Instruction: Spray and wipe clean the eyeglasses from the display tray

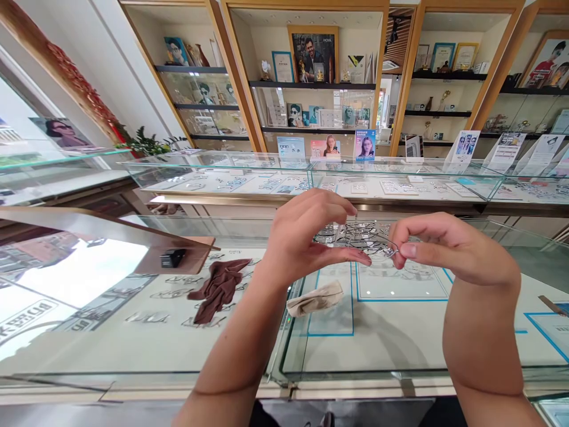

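Note:
My right hand (444,246) pinches a thin metal pair of glasses (392,251) between thumb and fingers, above the glass counter. Much of its outline blends with the dark eyeglass frames (355,236) behind it. To its left, my left hand (306,234) is raised with thumb and fingers wide apart. A pale, clear strip shows in the gap between them, and I cannot make out whether it touches the fingers. Below the hands, a folded beige cloth (315,298) lies on the counter top.
A crumpled brown cloth (220,290) lies at left among several pairs of glasses. Beside it stands a mirror with a wooden edge (173,255). Blue-edged sheets (331,334) show through the counter glass (364,356). Further back runs another glass display case (267,196), with shelves behind.

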### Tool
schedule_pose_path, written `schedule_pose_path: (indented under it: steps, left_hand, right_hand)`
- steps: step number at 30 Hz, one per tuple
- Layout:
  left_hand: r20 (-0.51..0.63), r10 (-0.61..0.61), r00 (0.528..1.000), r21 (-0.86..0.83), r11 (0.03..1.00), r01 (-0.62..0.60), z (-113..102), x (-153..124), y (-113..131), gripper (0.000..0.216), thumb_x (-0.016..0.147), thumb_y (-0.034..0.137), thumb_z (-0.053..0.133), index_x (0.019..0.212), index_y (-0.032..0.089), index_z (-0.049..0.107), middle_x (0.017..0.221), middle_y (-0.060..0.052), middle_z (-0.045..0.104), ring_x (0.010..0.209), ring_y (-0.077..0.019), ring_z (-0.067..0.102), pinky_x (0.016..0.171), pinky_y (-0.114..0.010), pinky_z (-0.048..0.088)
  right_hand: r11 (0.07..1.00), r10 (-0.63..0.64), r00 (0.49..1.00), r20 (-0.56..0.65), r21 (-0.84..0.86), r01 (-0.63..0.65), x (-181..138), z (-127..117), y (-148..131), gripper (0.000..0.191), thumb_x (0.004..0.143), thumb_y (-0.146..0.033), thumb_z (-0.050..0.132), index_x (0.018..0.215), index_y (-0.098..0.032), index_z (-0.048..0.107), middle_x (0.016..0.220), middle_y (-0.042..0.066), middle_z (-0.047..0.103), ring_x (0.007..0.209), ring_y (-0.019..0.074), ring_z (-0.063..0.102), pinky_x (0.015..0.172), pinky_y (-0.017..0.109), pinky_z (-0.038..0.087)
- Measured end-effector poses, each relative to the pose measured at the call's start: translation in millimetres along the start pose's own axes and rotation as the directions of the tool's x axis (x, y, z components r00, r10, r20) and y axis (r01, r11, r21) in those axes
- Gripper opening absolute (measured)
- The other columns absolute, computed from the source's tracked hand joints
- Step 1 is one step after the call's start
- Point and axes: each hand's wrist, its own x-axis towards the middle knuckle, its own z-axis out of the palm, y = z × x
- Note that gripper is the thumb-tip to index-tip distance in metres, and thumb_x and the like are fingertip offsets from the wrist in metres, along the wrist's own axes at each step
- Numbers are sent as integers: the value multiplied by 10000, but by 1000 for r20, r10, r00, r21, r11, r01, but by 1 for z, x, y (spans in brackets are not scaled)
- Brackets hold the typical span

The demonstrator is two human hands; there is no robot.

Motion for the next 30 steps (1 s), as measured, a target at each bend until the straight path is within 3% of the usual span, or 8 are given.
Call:
schedule_pose_path:
  steps: [14, 19, 23, 27, 30]
  left_hand:
    - [10, -46, 999, -59, 997, 47, -1, -4, 1, 504, 759, 620, 853, 819, 223, 549, 863, -45, 778, 826, -182, 767, 708, -309, 622]
    - [22, -29, 999, -117, 993, 31, -1, -4, 2, 479, 751, 554, 886, 907, 219, 582, 840, -24, 760, 812, -173, 760, 716, -296, 617]
    - [27, -57, 998, -111, 992, 59, 0, -7, -1, 544, 711, 599, 893, 964, 228, 587, 841, -19, 757, 795, -166, 749, 695, -286, 600]
    - [-33, -112, 993, -150, 983, 106, 3, -11, -7, 567, 701, 612, 894, 982, 235, 575, 857, -17, 751, 787, -173, 752, 690, -308, 616]
    - [-121, -124, 985, -202, 974, 98, 6, -12, -13, 576, 671, 574, 931, 995, 269, 566, 846, -2, 729, 773, -199, 756, 649, -351, 623]
  right_hand:
    - [1000, 7, 1000, -26, 8, -7, -1, 2, -2, 368, 987, -517, 644, 786, -211, 680, 755, 13, 684, 717, 139, 605, 687, 282, 483]
    - [1000, 11, 1000, -22, 18, -11, -1, 1, -1, 360, 986, -512, 648, 792, -210, 678, 756, 13, 680, 711, 140, 599, 676, 284, 477]
    - [1000, 14, 1000, -27, 28, -13, -1, 1, 0, 362, 985, -511, 653, 789, -208, 683, 776, 20, 702, 736, 146, 616, 715, 294, 489]
    - [995, -12, 994, -108, 92, 22, 0, 4, 3, 403, 1003, -577, 596, 864, -228, 743, 841, 42, 742, 794, 175, 669, 760, 321, 524]
    - [984, -95, 977, -189, 128, 120, 1, 7, 4, 483, 997, -661, 536, 939, -243, 771, 883, 58, 750, 826, 206, 694, 805, 370, 555]
